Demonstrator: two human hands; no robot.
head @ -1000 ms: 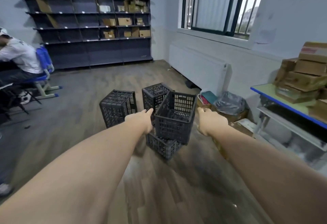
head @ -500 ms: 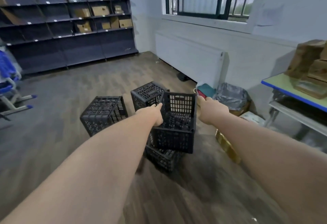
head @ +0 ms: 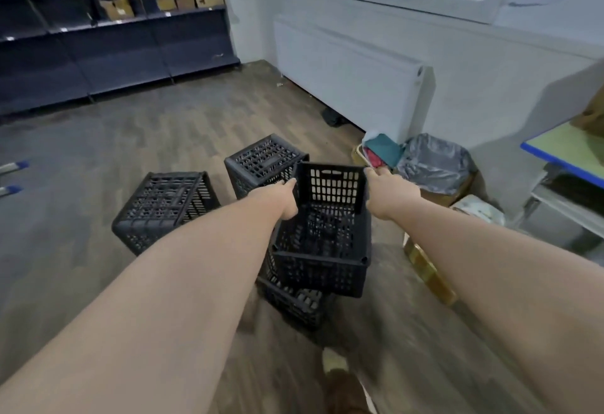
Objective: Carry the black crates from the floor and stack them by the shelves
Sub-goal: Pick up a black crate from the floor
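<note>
Both hands clamped on the top crate (head: 322,233): left hand (head: 281,199) on its left rim, right hand (head: 387,192) on the right rim, arms straight out in front. Crate sits open side up, w/ its long axis running away from the person, hands at the far end. It rests on, or is just clear of, a lower crate (head: 294,299); can't tell which. Two more crates on the floor (head: 98,152), one just left (head: 165,209), one beyond (head: 264,163), both upside down. Shelves (head: 114,31) stand well off, ahead-left by the far wall, so prob. the carry goes that way. Hands equally near.
</note>
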